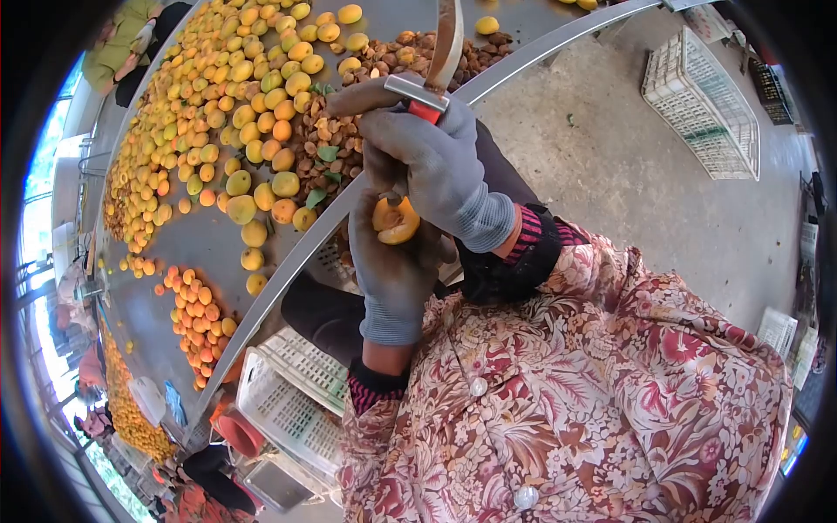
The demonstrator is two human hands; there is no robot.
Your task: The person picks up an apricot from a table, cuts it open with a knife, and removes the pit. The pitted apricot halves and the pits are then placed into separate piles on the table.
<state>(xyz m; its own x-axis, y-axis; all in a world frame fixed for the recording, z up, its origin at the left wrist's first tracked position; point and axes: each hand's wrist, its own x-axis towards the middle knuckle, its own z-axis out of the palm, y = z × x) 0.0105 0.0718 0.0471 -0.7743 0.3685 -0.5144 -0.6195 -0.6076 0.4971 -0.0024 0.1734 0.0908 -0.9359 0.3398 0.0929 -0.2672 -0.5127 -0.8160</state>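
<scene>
The left hand point(392, 270), in a grey knitted glove, has its fingers curled closed around a small orange apricot point(397, 222) near the chest. Touching it from above, the gloved right hand point(436, 166) grips tightly a red-handled knife with a curved steel blade point(447, 39). Beyond lies a grey metal table point(209, 261) carrying loose yellow apricots point(227, 87) and brown pits point(331, 139).

Both gloved hands meet close before the chest. The right hand point(436, 161) sits on top, its fist closed tight and the wrist bent. The left hand point(392, 270) lies just beneath, touching it, fingers seemingly curled inward and partly hidden.
</scene>
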